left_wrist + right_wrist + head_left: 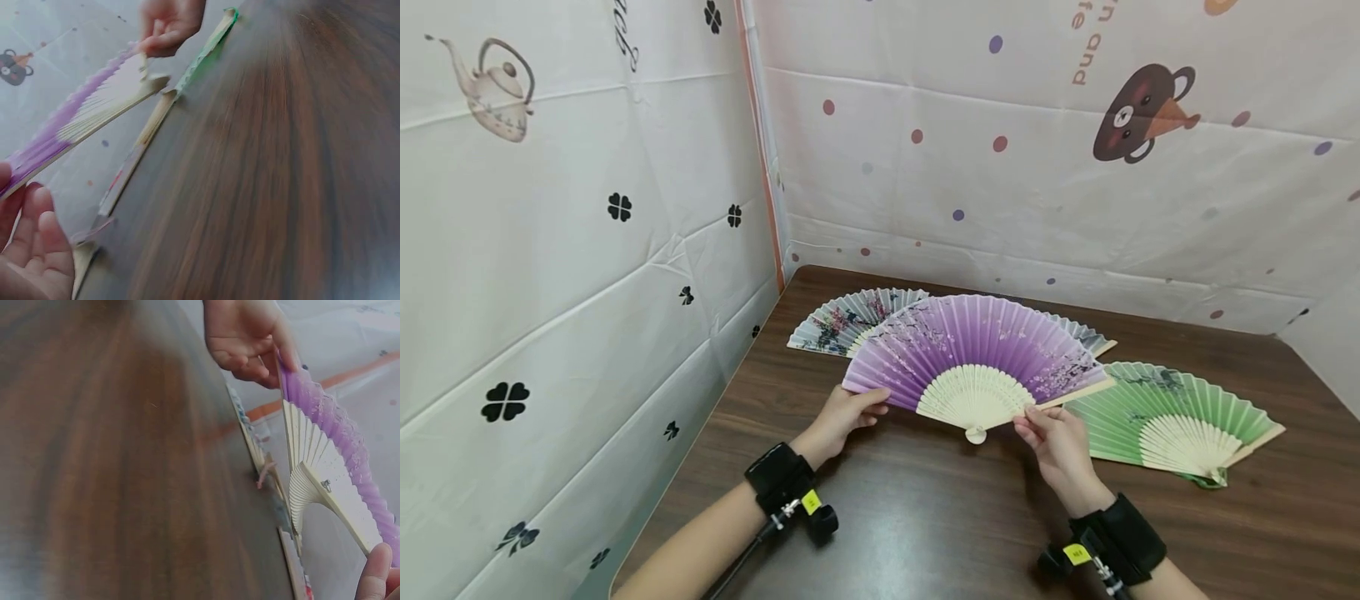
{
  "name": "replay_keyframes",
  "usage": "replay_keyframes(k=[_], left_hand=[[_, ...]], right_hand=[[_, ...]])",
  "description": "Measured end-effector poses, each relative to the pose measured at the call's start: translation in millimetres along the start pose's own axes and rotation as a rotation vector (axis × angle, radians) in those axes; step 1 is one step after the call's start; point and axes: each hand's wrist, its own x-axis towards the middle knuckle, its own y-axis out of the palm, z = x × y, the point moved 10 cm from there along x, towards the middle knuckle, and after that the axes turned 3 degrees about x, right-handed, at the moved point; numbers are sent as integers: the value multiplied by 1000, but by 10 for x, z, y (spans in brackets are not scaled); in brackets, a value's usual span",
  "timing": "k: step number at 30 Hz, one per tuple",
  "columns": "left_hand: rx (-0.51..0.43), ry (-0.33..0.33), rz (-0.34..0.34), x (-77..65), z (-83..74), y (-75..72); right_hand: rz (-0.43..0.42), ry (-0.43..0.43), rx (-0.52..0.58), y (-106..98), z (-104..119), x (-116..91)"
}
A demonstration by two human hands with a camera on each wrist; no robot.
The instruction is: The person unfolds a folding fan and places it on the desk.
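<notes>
A purple folding fan point(977, 333) with pale ribs and a blossom print is spread wide, held up above the table between both hands. My left hand point(842, 421) pinches its left edge, thumb on the front face. The right hand point(1056, 442) pinches the right guard stick near the ribs. In the left wrist view the purple fan point(94, 112) shows nearly edge-on, clear of the tabletop. From the right wrist view, the fan's ribs point(319, 456) and pivot end appear, with the left hand point(247, 344) at the far edge.
Behind lies an open grey-white floral fan point(827, 329); another greyish fan point(1078, 332) is partly hidden by the purple one. An open green fan point(1180, 408) lies at the right. Printed cloth walls point(880, 183) border the dark wooden table point(887, 517) at left and back.
</notes>
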Motion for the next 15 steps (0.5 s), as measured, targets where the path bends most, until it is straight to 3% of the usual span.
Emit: replay_keyframes(k=[8, 15], left_hand=[[248, -77, 165, -157, -15, -188], [475, -121, 308, -257, 120, -272]], right_hand=[[0, 57, -65, -117, -78, -124], [20, 96, -152, -198, -216, -186]])
